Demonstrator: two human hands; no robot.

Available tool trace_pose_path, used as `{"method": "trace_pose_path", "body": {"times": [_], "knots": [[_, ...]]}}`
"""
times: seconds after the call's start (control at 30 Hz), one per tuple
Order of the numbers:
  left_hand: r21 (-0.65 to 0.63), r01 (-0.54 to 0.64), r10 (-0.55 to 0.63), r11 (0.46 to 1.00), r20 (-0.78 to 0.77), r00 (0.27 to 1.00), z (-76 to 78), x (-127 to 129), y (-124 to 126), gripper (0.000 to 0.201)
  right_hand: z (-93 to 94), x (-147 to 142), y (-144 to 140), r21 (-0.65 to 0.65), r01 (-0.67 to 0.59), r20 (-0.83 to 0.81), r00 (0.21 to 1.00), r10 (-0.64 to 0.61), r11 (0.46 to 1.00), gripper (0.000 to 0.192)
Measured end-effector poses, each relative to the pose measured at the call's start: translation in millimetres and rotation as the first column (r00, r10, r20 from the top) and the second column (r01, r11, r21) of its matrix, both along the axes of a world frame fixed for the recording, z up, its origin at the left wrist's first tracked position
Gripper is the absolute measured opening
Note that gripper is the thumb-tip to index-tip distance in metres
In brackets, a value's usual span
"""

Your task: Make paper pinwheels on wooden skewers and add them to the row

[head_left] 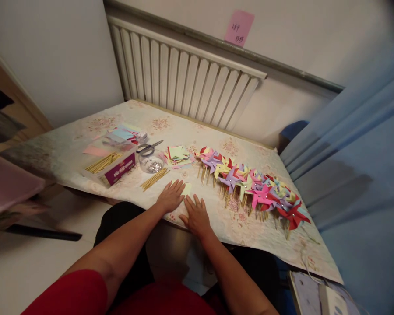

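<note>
A pale yellow paper square (pixel 186 189) lies flat near the table's (pixel 68 148) front edge, one corner pointing toward twelve o'clock. The left hand (pixel 170 197) presses its edge with fingers flat and spread; the right hand (pixel 196 215) rests likewise beside it. Finished pinwheels (pixel 252 186) trail off toward four o'clock.

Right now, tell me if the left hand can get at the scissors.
Probably yes: the left hand lies flat on the table, and only loose sticks lie between it and the scissors beyond.

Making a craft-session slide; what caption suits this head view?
Both hands, left hand and right hand, press a pale paper square flat beside a row of pinwheels.
</note>
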State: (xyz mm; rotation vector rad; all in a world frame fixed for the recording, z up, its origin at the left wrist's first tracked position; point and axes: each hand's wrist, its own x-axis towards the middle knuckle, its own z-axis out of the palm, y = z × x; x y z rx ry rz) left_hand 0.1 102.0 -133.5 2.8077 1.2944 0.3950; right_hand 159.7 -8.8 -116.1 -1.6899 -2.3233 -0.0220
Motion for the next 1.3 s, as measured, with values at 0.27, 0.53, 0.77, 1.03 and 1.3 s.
{"method": "trace_pose_path", "body": {"times": [0.27, 0.53, 0.77, 1.03, 1.3], "knots": [[0.035, -0.015, 0.016, 0.999, -0.027, 1.000, -0.4, 0, 0, 0.054, -3.4, 1, -9, 0.028, 0.033, -0.018, 0.999, -0.032, 0.999, 0.058], [0.057, -0.021, 0.021, 0.998, -0.008, 1.000, -1.4, 0, 0, 0.053, -5.9, 5, -24, 0.045, 0.052, -0.084, 0.995, -0.048, 0.998, 0.050], [0.067, -0.025, 0.025, 0.997, 0.005, 1.000, -2.2, 0, -1, 0.054, -1.5, 0, -18, 0.046, 0.102, -0.104, 0.990, -0.097, 0.994, 0.056], [0.059, -0.030, 0.030, 0.998, -0.001, 1.000, 3.9, 0, -4, 0.055, -1.4, -9, -4, 0.004, 0.045, -0.012, 0.999, -0.045, 0.999, 0.061], [0.048, -0.037, 0.037, 0.998, 0.008, 0.999, 5.4, 1, -5, 0.054, -3.2, -6, -6, 0.000, 0.057, 0.012, 0.998, -0.057, 0.998, 0.054]]}}
